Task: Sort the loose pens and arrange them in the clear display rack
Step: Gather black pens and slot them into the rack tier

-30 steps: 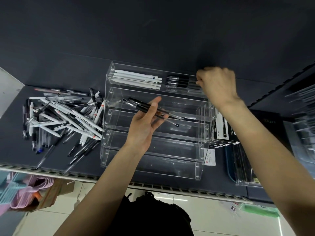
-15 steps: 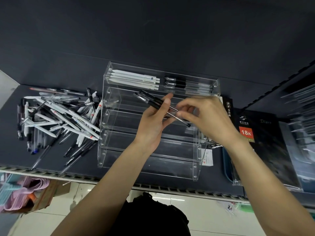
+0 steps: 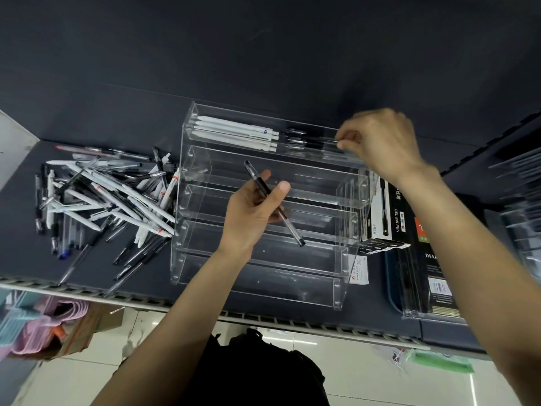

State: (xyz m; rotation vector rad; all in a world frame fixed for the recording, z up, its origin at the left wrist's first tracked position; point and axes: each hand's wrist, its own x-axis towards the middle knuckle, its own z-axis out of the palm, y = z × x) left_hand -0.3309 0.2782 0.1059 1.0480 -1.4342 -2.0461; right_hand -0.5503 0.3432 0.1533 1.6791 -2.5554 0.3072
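My left hand (image 3: pixel 251 212) held one black pen with a clear barrel (image 3: pixel 273 202) over the see-through plastic rack (image 3: pixel 348 230). My right hand's (image 3: pixel 383 145) fingers pinched a black pen (image 3: pixel 328 139) in the rack's top row.

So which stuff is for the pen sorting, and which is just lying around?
For the job: clear rack, loose pen pile, black pen in left hand, right hand at top tier.

Lying about: gel pen box, pink hangers.
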